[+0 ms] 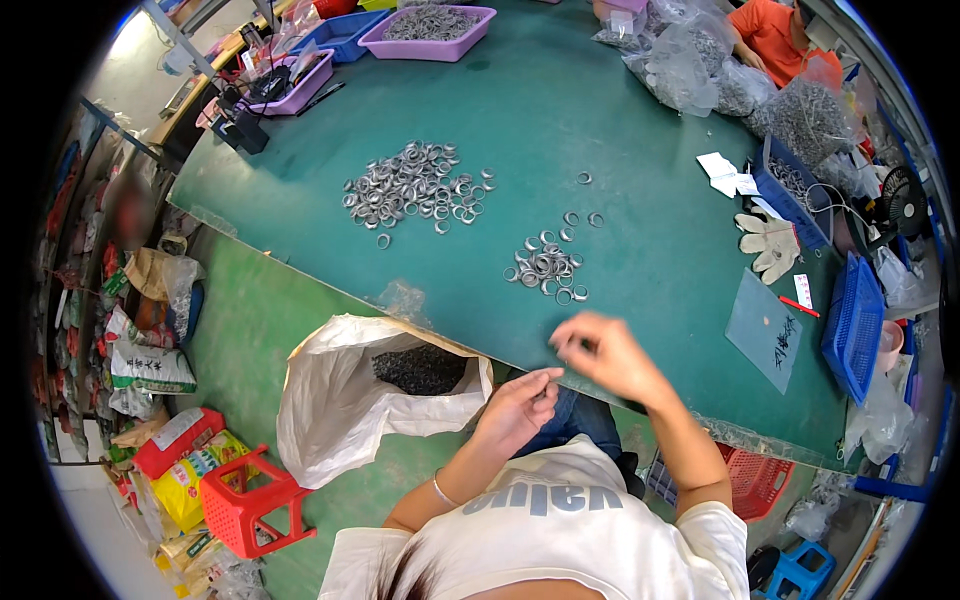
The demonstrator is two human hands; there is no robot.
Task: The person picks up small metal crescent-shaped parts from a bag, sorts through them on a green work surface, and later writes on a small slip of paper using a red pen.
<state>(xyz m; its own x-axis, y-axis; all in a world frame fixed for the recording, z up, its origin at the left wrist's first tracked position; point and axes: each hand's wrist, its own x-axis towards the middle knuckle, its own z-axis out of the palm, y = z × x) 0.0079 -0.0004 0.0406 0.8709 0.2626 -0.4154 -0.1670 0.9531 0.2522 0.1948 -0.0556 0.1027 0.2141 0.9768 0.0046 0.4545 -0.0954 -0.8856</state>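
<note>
My left hand is held just off the table's near edge, its thumb and fingertips pinched together; whatever is in them is hidden. Beside it, over the edge, my right hand has its fingers curled together, slightly blurred, and I cannot make out anything in them. Ahead of the hands lies a small pile of grey metal rings, with a few loose rings around it. Farther left spreads a larger heap of similar rings. A white sack stands open left of my left hand, with small dark pieces inside.
The green table bears a purple tray of metal parts at the far left. On the right are a work glove, a blue basket and bagged parts. A red stool stands lower left. Another person sits far right.
</note>
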